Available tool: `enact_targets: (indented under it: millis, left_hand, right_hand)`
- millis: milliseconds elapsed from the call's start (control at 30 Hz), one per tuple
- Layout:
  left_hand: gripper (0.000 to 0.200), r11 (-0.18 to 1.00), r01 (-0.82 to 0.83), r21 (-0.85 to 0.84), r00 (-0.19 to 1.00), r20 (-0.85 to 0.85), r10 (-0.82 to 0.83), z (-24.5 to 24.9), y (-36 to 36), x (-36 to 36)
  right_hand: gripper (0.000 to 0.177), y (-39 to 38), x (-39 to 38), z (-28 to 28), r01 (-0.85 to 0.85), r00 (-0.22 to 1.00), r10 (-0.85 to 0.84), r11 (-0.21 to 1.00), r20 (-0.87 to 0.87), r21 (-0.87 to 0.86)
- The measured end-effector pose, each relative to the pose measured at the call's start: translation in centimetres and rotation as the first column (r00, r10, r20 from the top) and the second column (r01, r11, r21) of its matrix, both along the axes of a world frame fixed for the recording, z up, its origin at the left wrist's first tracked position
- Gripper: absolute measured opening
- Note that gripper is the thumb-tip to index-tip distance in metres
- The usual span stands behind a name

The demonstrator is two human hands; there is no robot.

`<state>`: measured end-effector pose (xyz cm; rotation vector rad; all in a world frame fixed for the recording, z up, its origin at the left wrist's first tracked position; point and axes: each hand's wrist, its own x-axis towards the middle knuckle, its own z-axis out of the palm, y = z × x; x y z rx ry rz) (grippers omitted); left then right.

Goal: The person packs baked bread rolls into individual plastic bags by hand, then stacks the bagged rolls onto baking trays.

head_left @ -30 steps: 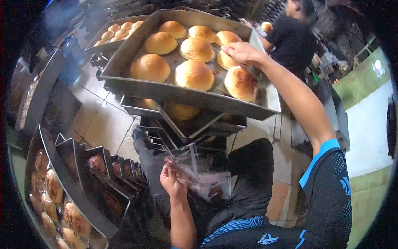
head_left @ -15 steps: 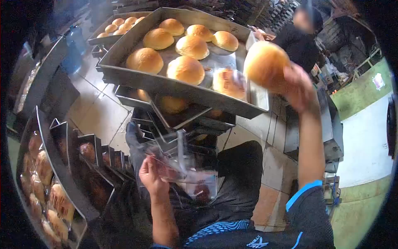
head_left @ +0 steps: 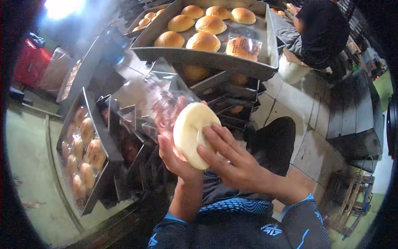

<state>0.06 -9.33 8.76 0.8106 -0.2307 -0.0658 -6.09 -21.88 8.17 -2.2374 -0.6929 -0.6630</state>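
A round bun (head_left: 195,135) stands on edge between my hands, its pale flat underside facing me. My right hand (head_left: 232,159) presses its fingers against that underside. Behind the bun, my left hand (head_left: 176,155) grips a clear plastic bag (head_left: 168,97) with reddish print, blurred by motion. The bun is at the bag's mouth; how far it reaches inside is hidden. Beyond my hands, a metal tray (head_left: 199,56) carries several golden buns (head_left: 210,25) and one bagged bun (head_left: 242,47).
More trays (head_left: 219,87) are stacked beneath the near tray. At the left, a tilted tray (head_left: 99,182) holds bagged buns (head_left: 87,174). Another person (head_left: 325,31) sits at the upper right beside a white bucket (head_left: 292,68). Dark metal boxes (head_left: 352,120) stand at the right.
My right hand has brought the bun from above the tray down to my left hand and turned its underside toward me. The bag has come up to the bun. The view has shifted left.
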Motion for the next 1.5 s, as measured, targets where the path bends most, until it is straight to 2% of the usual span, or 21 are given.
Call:
enact_targets:
  millis: [33,167,300,367,467,500,567,633,733,800,900,933,1033,1100,1133,1233,1300,1333,1367,1467,1500]
  left_hand:
    - [0.089,0.995,-0.100,0.007,0.995,0.002,0.100,0.7,-0.3,-0.3]
    - [0.088,0.941,-0.122,-0.315,0.936,-0.353,0.003,-0.3,0.5,-4.8]
    - [0.097,0.986,0.081,-0.144,0.997,-0.003,-0.083,-0.8,0.7,-2.3]
    - [0.094,0.987,-0.044,0.157,0.986,0.165,0.018,-1.8,0.2,-2.0]
    - [0.073,0.929,-0.219,0.299,0.972,-0.012,0.233,-5.3,-0.2,-1.4]
    - [0.071,0.975,-0.157,0.158,0.975,-0.130,0.178,-4.7,0.5,0.0]
    - [0.072,0.997,-0.009,-0.083,0.983,-0.182,-0.006,-2.6,2.0,1.9]
    - [0.071,0.987,-0.111,-0.115,0.956,-0.282,0.075,-2.4,2.5,2.2]
    - [0.068,0.986,-0.023,-0.164,0.952,-0.304,-0.028,-2.7,2.0,1.8]
    - [0.059,0.984,-0.119,0.134,0.927,-0.340,0.158,-3.7,1.0,2.0]
    - [0.057,0.999,0.033,0.027,0.934,-0.357,-0.021,-3.6,2.2,3.0]
    - [0.058,0.998,0.031,-0.059,0.904,-0.423,-0.053,-3.1,2.8,3.3]
    - [0.067,0.985,0.025,-0.170,0.901,-0.423,-0.096,-4.5,5.8,4.7]
    - [0.066,0.973,0.091,-0.214,0.866,-0.466,-0.184,-6.0,6.4,4.4]
    - [0.063,0.976,0.108,-0.188,0.854,-0.485,-0.188,-6.7,6.1,4.0]
    - [0.065,0.916,0.219,-0.336,0.818,-0.449,-0.360,-7.8,4.2,0.2]
    - [0.062,0.991,0.106,-0.087,0.861,-0.491,-0.135,-10.6,3.0,-1.9]
    - [0.057,0.952,-0.110,0.286,0.852,-0.467,0.238,-11.6,2.0,-2.3]
    - [0.060,0.779,-0.337,0.528,0.924,0.025,0.382,-12.0,2.0,-2.1]
    - [0.028,0.580,-0.366,0.728,0.931,0.293,0.218,-11.4,6.3,-1.4]
    - [0.022,0.474,-0.624,0.621,0.777,0.557,0.293,-11.2,6.5,0.0]
  right_hand:
    - [0.048,-0.1,0.2,0.5,-0.028,0.999,0.027,0.999,0.030,0.034]
    - [0.045,-1.5,-0.8,2.0,-0.105,0.988,0.107,0.994,0.111,-0.024]
    - [0.051,-1.1,-0.7,0.8,-0.109,0.988,0.115,0.992,0.102,-0.059]
    - [0.054,-0.3,0.0,0.6,0.008,0.997,-0.003,0.998,0.074,-0.064]
    - [0.054,0.6,0.5,0.2,0.070,0.975,-0.094,0.990,-0.201,-0.123]
    - [0.053,0.9,0.0,-0.1,0.153,0.982,-0.169,0.974,-0.085,-0.167]
    - [0.047,0.6,-0.9,-1.7,-0.075,0.978,0.050,0.990,-0.203,-0.118]
    - [0.036,-1.3,-1.1,-3.0,-0.396,0.838,0.343,0.918,-0.425,-0.041]
    - [0.029,-1.6,0.7,-2.1,-0.265,0.795,0.433,0.878,-0.424,0.399]
    - [0.016,-0.5,1.9,-1.7,-0.265,0.838,0.380,0.911,-0.392,0.315]
    - [0.012,-0.3,1.8,-0.6,-0.424,0.828,0.475,0.878,-0.297,0.223]
    - [0.008,-0.6,1.2,0.1,-0.527,0.676,0.684,0.709,-0.275,0.469]
    - [0.012,-3.8,2.7,-1.6,-0.567,0.315,0.856,0.516,-0.410,0.642]
    - [0.015,-3.0,3.2,-4.5,-0.308,0.690,0.546,0.816,-0.475,0.489]
    - [0.016,-1.5,3.7,-5.6,0.118,0.936,-0.006,0.948,-0.353,0.297]
    - [0.019,-0.8,3.9,-5.5,0.107,0.994,-0.107,0.938,-0.018,0.331]
    - [0.017,-0.4,3.6,-5.8,0.112,0.994,-0.106,0.875,-0.040,0.471]
    - [0.015,0.1,3.4,-6.6,0.171,0.984,-0.107,0.791,-0.142,0.587]
    - [0.014,0.4,3.2,-7.3,0.225,0.966,-0.077,0.725,-0.248,0.651]
    - [0.010,1.0,3.4,-8.1,0.353,0.887,0.032,0.596,-0.461,0.721]
    - [0.008,0.9,3.6,-6.9,0.355,0.871,0.055,0.617,-0.488,0.703]
